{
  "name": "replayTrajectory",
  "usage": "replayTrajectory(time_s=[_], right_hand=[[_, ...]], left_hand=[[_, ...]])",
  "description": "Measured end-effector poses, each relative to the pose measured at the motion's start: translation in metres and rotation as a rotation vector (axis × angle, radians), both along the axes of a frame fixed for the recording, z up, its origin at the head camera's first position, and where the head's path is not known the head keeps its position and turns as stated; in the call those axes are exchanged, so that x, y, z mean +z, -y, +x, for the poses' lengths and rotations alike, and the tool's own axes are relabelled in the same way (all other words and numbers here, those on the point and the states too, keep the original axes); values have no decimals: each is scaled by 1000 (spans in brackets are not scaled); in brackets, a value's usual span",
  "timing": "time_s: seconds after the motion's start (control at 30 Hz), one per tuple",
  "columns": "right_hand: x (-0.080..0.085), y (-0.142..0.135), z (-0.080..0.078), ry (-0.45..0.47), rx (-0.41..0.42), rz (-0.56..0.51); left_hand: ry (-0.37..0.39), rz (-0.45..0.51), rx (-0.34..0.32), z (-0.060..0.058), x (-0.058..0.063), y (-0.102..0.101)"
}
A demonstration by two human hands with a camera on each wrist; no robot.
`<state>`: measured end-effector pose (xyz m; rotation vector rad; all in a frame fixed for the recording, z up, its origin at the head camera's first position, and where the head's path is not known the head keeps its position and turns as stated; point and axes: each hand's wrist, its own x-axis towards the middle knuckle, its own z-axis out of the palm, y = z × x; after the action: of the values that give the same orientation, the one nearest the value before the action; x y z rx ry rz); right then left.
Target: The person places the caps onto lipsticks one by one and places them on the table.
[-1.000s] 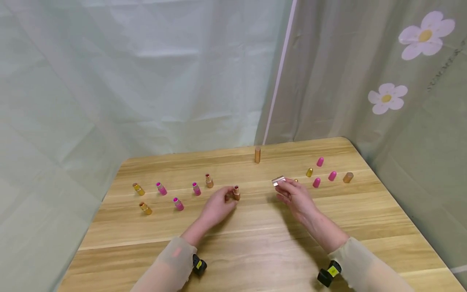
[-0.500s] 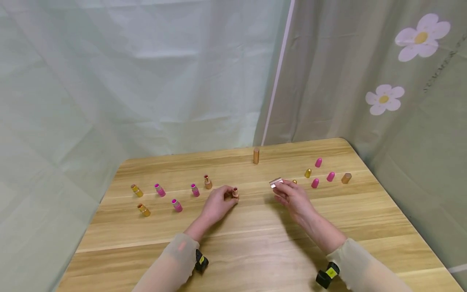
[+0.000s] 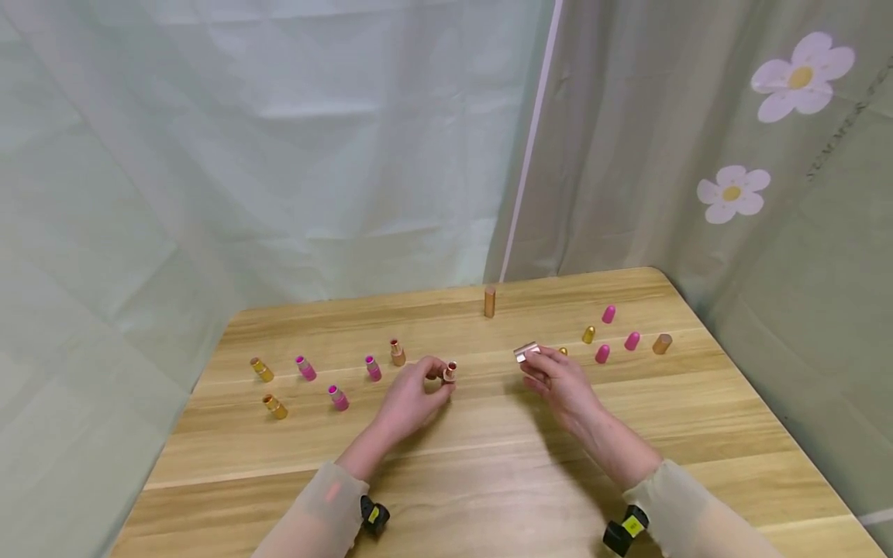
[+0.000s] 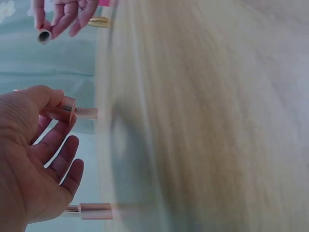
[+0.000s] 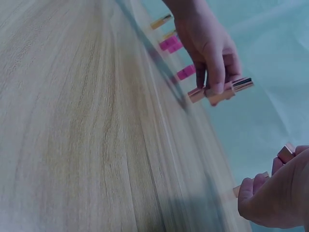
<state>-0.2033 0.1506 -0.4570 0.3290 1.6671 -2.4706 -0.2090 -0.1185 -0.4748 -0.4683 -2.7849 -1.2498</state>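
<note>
In the head view my left hand (image 3: 412, 399) pinches an uncapped rose-gold lipstick (image 3: 450, 373) between thumb and forefinger, its narrow end pointing up. The left wrist view shows this lipstick (image 4: 65, 110) held above the tabletop, the other fingers loosely curled. To the right, my right hand (image 3: 558, 384) pinches a shiny rose-gold lipstick cap (image 3: 526, 353), lying nearly level in the fingertips. Its hollow end shows as a dark round opening in the left wrist view. A gap separates cap and lipstick. Another uncapped rose-gold lipstick (image 3: 397, 353) stands just beyond my left hand.
On the left of the wooden table (image 3: 460, 496) stand pink uncapped lipsticks (image 3: 338, 397) and two gold ones (image 3: 275, 407). Pink caps (image 3: 632, 341), gold caps (image 3: 589, 335) and a rose-gold cap (image 3: 662, 344) are at right. A tall copper-coloured tube (image 3: 490, 302) stands near the back edge.
My left hand has closed its pinch on the rose-gold lipstick and raised it off the table. My right hand keeps hold of the cap with barely any movement. The head view has shifted slightly.
</note>
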Motion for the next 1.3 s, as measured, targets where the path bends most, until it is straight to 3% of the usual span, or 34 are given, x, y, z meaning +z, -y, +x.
replayTrajectory(time_s=[0.2, 0.47, 0.63, 0.9, 1.3], right_hand=[[1, 0, 2, -9, 1, -8], [0, 3, 3, 11, 5, -40], [-1, 6, 3, 4, 0, -69], [-4, 16, 2, -15, -48, -128], [-8, 37, 4, -35, -34, -128]], left_hand=[[-55, -26, -10, 9, 11, 3], [-68, -53, -18, 14, 19, 5], [-77, -17, -19, 12, 22, 5], [-127, -43, -44, 3, 34, 1], [-28, 9, -51, 0, 41, -10]])
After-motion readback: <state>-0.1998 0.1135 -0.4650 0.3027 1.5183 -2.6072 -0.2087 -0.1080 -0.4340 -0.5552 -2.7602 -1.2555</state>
